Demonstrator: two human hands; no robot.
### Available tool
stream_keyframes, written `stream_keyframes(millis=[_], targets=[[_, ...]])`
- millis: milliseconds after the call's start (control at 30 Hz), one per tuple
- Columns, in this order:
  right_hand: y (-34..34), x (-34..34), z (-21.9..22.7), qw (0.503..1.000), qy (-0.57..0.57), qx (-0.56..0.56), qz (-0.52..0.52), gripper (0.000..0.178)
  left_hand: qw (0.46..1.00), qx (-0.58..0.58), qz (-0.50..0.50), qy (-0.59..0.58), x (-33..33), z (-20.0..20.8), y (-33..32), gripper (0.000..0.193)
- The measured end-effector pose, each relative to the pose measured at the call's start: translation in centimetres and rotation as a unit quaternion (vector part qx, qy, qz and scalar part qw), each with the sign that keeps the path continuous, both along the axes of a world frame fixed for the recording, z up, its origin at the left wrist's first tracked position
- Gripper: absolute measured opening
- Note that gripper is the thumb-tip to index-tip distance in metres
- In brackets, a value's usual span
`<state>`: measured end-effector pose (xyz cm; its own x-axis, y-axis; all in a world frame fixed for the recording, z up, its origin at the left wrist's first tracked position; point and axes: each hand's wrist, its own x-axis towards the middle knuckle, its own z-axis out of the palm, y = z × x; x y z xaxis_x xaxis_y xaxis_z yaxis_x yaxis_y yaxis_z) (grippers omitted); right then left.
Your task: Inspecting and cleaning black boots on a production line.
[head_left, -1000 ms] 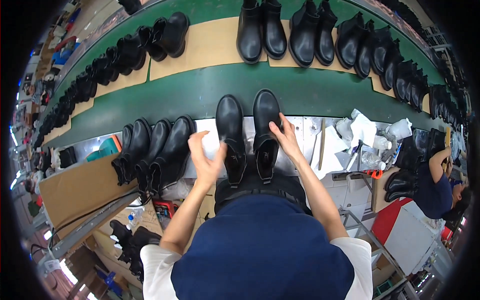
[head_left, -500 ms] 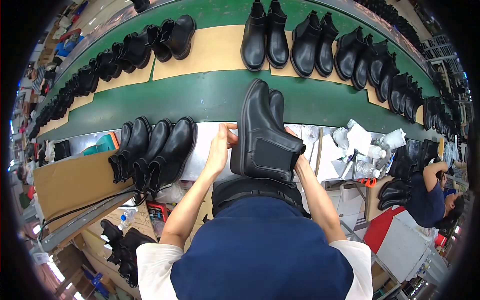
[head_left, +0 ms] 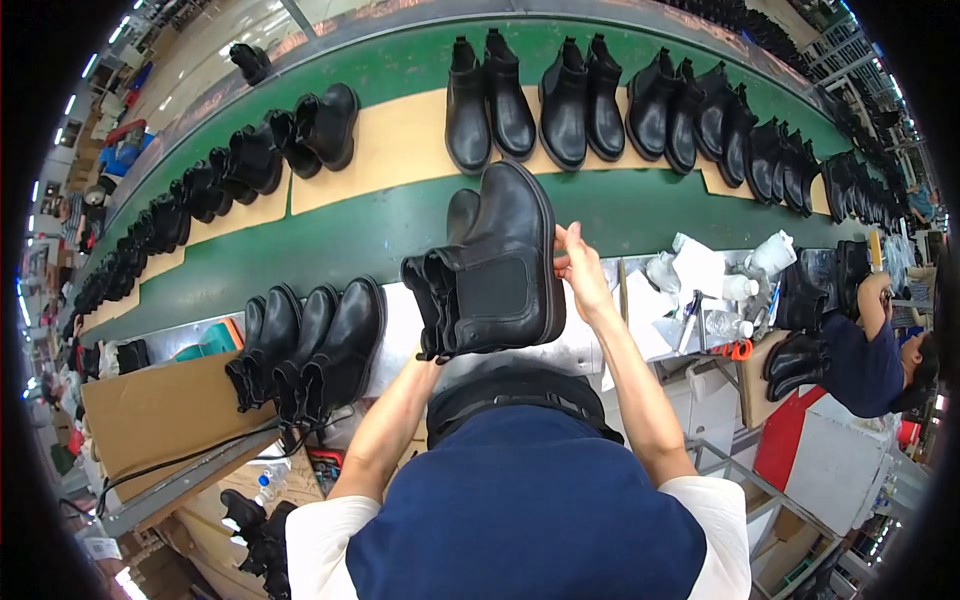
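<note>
A pair of black ankle boots (head_left: 495, 265) with elastic side panels is held up before my waist, toes pointing away, the two pressed side by side. My right hand (head_left: 585, 272) has its fingers against the sole edge of the nearer boot, thumb uppermost. Behind the boot shafts my left hand is hidden; only its forearm (head_left: 398, 395) shows, running up to the heel and opening side, where it supports the pair. The farther boot is mostly covered by the nearer one.
Rows of black boots (head_left: 565, 105) stand on tan boards (head_left: 400, 130) over a green conveyor belt (head_left: 390, 215). Two more pairs (head_left: 335, 340) lean at left beside a cardboard sheet (head_left: 170, 415). Bottles (head_left: 727, 325) and crumpled paper (head_left: 695, 270) lie right; another person (head_left: 865, 355) works there.
The boots have been turned over, so their opposite side and openings now face left. My right hand has come into view at the sole, while the left has gone behind the shafts.
</note>
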<state>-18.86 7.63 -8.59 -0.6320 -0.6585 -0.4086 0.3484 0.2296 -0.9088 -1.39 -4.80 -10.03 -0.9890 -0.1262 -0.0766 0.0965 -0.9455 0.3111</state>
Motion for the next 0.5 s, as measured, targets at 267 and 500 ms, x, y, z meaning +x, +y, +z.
stream_keyframes(millis=[267,500], targets=[[0.5,0.9,0.3,0.969,0.246,-0.028,-0.022,0.060,0.980,0.062,0.154,-0.109,-1.3,-5.2,-0.2,0.064],[-0.6,1.3,-0.2,0.957,0.250,-0.139,-0.058,0.063,0.924,-0.213,0.248,-0.198,-0.4,-6.1,-3.4,0.065]])
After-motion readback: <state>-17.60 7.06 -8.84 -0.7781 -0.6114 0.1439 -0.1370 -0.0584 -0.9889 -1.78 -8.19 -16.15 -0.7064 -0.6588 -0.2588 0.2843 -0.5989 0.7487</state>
